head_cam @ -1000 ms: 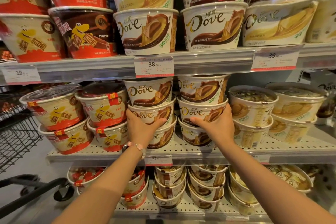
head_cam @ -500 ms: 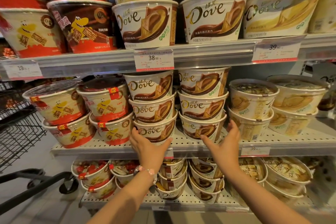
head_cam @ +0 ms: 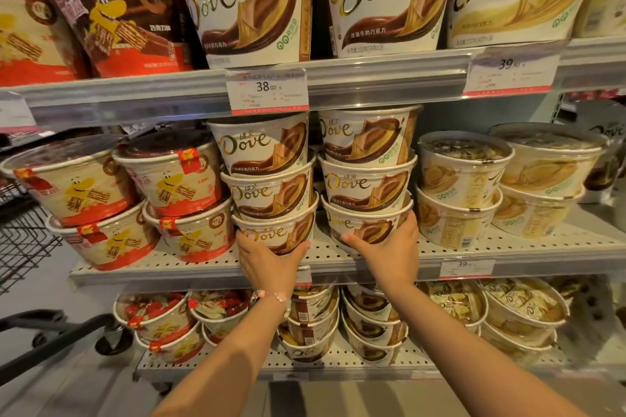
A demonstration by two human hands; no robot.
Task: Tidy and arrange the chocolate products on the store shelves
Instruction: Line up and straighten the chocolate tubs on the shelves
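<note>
Far left: wire cart [head_cam: 20,240], partly in view, standing just beside the shelving.

Middle shelf [head_cam: 508,247], left section: four wafer tubs [head_cam: 169,176] with red and cream labels, stacked two high in two columns.

Middle shelf, centre-left: left Dove stack [head_cam: 267,186], three brown-and-white tubs nested one on another, the top one reaching up under the 38.00 price tag [head_cam: 267,90]. Left hand [head_cam: 267,262] cups the bottom tub from the front, thumb on the tub's right side and fingers curled round its left side. A bead bracelet [head_cam: 271,296] sits on that wrist.

Middle shelf, centre-right: right Dove stack [head_cam: 367,179], also three tubs, standing just beside the first with a narrow gap between. Right hand [head_cam: 393,254] grips its bottom tub, thumb across the lower front and fingers wrapped round the right side, next to the pale tubs.

Middle shelf, right section: pale tubs [head_cam: 464,186] with cream and gold labels, stacked two high, in two columns.

Top shelf: wafer tubs at the left, two large Dove tubs [head_cam: 250,13] in the centre, a pale one at the right above the 39.90 tag [head_cam: 511,71].

Bottom shelf: smaller stacks in the same left-to-right order, partly hidden by both forearms.
</note>
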